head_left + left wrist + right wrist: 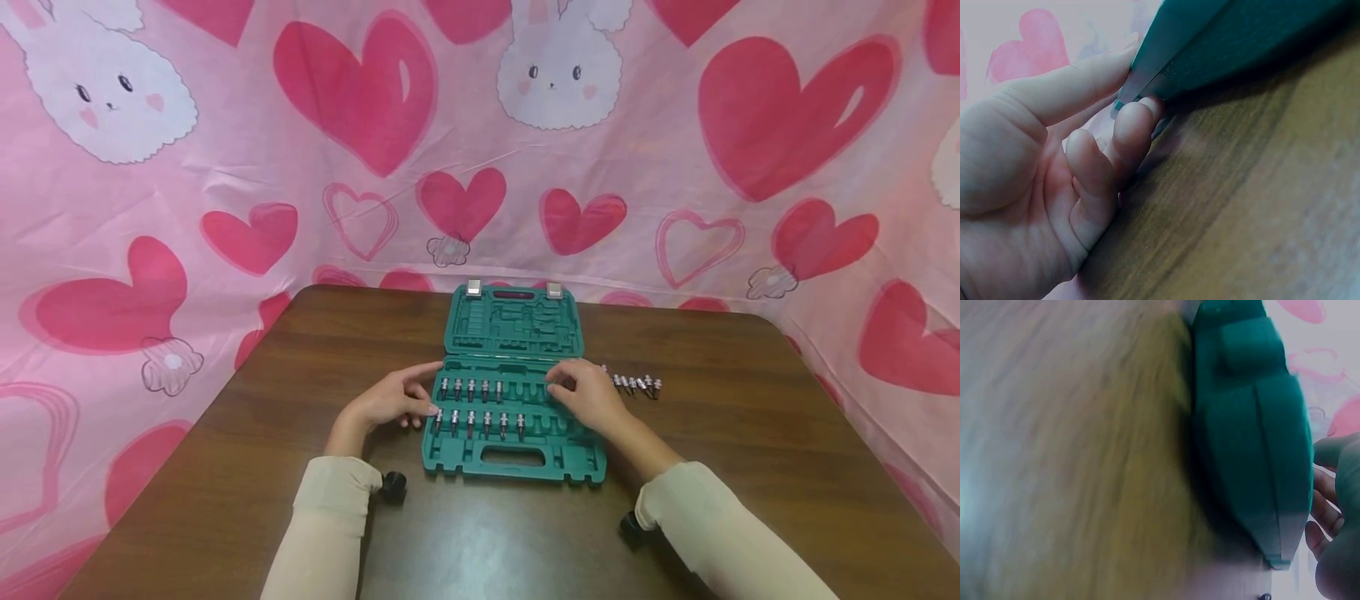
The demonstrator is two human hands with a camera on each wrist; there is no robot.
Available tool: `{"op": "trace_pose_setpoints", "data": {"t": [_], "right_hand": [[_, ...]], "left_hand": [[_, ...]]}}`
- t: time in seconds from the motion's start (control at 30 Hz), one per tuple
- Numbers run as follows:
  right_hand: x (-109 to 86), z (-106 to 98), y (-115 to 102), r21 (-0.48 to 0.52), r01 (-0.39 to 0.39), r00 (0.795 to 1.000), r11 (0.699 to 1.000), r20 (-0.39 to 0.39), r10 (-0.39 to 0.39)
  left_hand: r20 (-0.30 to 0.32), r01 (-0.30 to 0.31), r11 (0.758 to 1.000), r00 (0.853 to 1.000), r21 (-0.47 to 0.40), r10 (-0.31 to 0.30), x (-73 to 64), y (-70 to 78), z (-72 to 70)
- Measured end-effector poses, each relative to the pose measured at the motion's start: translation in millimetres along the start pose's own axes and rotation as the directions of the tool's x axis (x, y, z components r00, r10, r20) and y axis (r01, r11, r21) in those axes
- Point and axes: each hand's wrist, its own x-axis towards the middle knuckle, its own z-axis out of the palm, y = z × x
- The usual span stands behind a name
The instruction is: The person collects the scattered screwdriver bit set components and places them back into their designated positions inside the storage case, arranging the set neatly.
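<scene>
A green plastic tool case [450, 454] lies unfolded on the table, its lid [573, 329] tipped back at the far side. Two rows of silver bit sockets [471, 421] fill the left part of its base, and bare slots show to their right. My left hand [386, 400] holds the case by its left edge; in the left wrist view the thumb is at the rim, with curled fingers beside it. Over the right part of the base hovers my right hand [588, 396], fingers loosely bent and thumb apart, nothing visible between them. Its palm side is hidden from the head view.
Several loose bit sockets [636, 384] lie in a row on the brown table [712, 400], right of the case beyond my right hand. A pink curtain [480, 142] with hearts and rabbits hangs behind the table. Two metal latches [474, 288] top the lid.
</scene>
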Motion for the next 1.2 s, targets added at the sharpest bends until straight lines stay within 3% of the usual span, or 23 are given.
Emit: {"op": "trace_pose_setpoints", "data": {"t": [0.4,0.9,1.2], "right_hand": [[-10.1,-16.0,20.7,-0.071,-0.011,0.999,0.997,-0.034,0.008],[-23.9,-38.1,41.6,-0.057,-0.125,0.992,0.991,-0.023,0.124],[-29.5,-50.9,56.2,-0.055,-0.156,0.985,0.986,-0.078,0.151]], "left_hand": [[-0.004,0.013,1.000,1.000,-0.001,-0.013,-1.8,2.9,0.7],[-0.004,0.013,1.000,1.000,0.010,-0.013,-2.0,2.8,2.0],[-0.007,0.015,1.000,1.000,0.005,-0.015,-2.1,2.6,1.7]]}}
